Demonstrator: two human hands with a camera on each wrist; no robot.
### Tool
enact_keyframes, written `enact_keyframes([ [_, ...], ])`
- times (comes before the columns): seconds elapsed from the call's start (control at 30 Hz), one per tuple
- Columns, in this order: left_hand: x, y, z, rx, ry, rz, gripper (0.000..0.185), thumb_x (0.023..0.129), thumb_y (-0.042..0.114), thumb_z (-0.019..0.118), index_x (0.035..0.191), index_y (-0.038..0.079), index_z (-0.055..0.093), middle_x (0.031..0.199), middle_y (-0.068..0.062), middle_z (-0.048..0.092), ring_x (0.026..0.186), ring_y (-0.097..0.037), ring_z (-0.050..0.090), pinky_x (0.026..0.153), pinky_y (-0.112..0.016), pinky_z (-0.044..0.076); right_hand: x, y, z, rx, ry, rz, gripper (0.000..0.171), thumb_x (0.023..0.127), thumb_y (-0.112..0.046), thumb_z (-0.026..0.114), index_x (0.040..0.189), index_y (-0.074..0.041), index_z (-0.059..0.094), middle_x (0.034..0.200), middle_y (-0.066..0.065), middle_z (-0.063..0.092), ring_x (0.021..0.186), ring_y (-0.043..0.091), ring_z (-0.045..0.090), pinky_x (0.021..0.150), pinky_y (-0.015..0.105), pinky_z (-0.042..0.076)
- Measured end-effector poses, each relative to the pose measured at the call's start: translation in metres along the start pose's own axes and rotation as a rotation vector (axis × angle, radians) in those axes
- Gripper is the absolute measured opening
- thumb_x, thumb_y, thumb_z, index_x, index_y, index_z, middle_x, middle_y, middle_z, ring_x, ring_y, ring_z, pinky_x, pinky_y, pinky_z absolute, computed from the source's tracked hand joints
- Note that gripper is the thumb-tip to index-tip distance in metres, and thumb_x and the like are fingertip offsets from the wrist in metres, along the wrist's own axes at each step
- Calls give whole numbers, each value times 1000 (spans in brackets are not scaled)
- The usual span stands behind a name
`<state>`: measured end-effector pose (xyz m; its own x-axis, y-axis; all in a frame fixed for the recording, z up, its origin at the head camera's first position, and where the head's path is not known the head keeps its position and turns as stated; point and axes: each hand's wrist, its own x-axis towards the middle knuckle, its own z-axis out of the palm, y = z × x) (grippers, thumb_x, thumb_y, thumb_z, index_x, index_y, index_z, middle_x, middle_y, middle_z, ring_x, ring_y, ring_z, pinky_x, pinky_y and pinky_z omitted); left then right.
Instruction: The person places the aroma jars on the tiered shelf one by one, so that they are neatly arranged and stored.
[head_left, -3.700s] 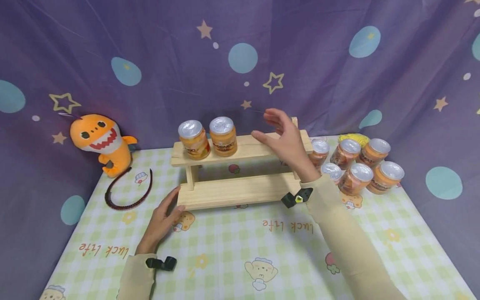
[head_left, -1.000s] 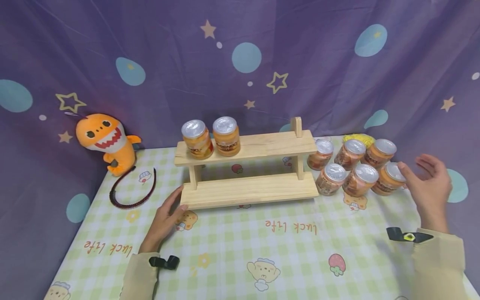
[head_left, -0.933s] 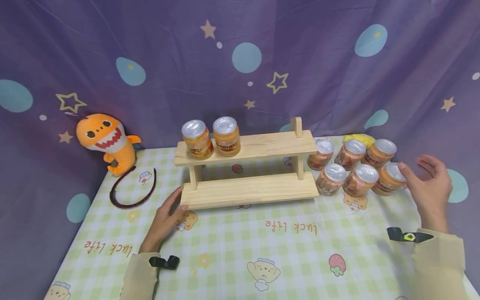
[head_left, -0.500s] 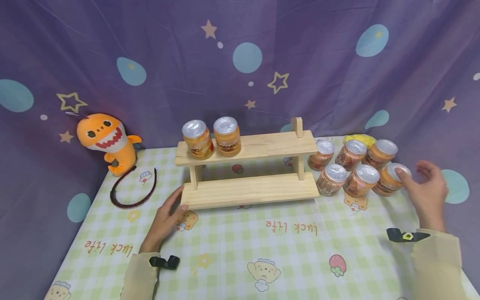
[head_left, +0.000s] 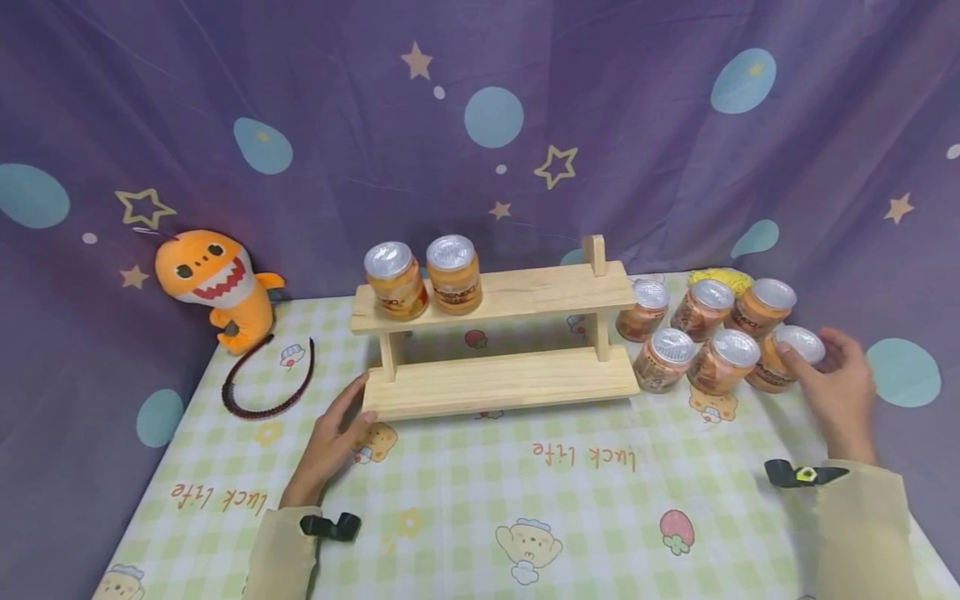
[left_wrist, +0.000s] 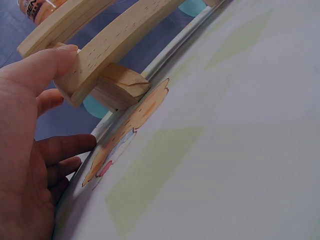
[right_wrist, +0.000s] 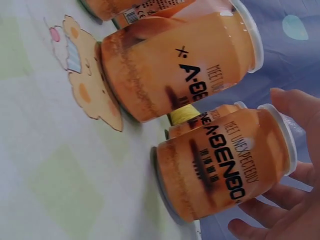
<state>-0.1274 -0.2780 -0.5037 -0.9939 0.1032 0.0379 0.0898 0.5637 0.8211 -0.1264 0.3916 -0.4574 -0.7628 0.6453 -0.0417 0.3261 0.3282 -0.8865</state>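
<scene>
A two-tier wooden display shelf (head_left: pixel 498 383) stands mid-table. At its left end my left hand (head_left: pixel 326 446) holds the lower board; in the left wrist view the thumb (left_wrist: pixel 60 57) lies on the board's edge, with the index finger below. Two orange cans (head_left: pixel 455 275) with silver lids stand at the left of the upper board. On the right my right hand (head_left: pixel 840 396) is around the nearest right can (right_wrist: pixel 225 170) of a group. Its thumb (right_wrist: pixel 295 102) is by the lid and its loosely bent fingers are behind the can; firm contact does not show.
Several other orange cans (head_left: pixel 723 362) stand close together right of the shelf, with a yellow item (head_left: pixel 722 279) behind. At the left are an orange shark plush (head_left: pixel 221 283) and a dark headband (head_left: pixel 262 408). A purple curtain (head_left: pixel 315 208) backs the checked tablecloth (head_left: pixel 450 508).
My right hand has gone from above the upper board to the cans at right, then moved left onto the nearest right can. My left hand has stayed at the shelf's end.
</scene>
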Motion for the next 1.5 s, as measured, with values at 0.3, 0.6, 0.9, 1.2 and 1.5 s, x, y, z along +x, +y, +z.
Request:
enact_keyframes([
  [0.3, -1, 3, -1, -4, -2, -1, 63, 100, 33, 62, 156, 37, 32, 165, -7, 32, 153, -35, 28, 124, -59, 22, 0, 6, 9, -8, 20, -31, 75, 85, -30, 77, 150, -16, 43, 119, -20, 52, 91, -11, 45, 77, 3, 37],
  [0.6, 0, 2, -2, -8, -5, 9, 62, 100, 32, 61, 156, 38, 33, 165, -6, 32, 153, -34, 28, 124, -59, 22, 4, 12, 17, 6, 68, 25, 70, 83, -36, 78, 145, -22, 49, 115, -21, 53, 101, -9, 45, 93, 13, 37],
  [0.9, -1, 2, -2, -12, -9, 1, 63, 100, 33, 62, 156, 38, 33, 165, -7, 32, 154, -35, 26, 124, -60, 21, 6, 15, 21, 204, 106, 5, 59, 79, -20, 84, 133, -22, 58, 98, -26, 53, 90, -9, 51, 77, 4, 39],
  [1.2, -1, 2, -2, -5, -2, 2, 63, 100, 33, 62, 155, 37, 33, 165, -6, 32, 154, -35, 27, 124, -59, 22, 4, 15, 23, 423, 121, 27, 50, 73, -7, 88, 115, -22, 65, 97, -18, 63, 88, -4, 58, 73, 4, 44],
  [1.5, -1, 2, -2, -3, 1, 5, 63, 99, 33, 62, 155, 38, 34, 165, -6, 32, 153, -35, 28, 124, -59, 22, 4, 16, 20, 545, 133, 42, 52, 68, 0, 89, 111, -19, 67, 97, -13, 66, 87, -1, 59, 70, 5, 47],
])
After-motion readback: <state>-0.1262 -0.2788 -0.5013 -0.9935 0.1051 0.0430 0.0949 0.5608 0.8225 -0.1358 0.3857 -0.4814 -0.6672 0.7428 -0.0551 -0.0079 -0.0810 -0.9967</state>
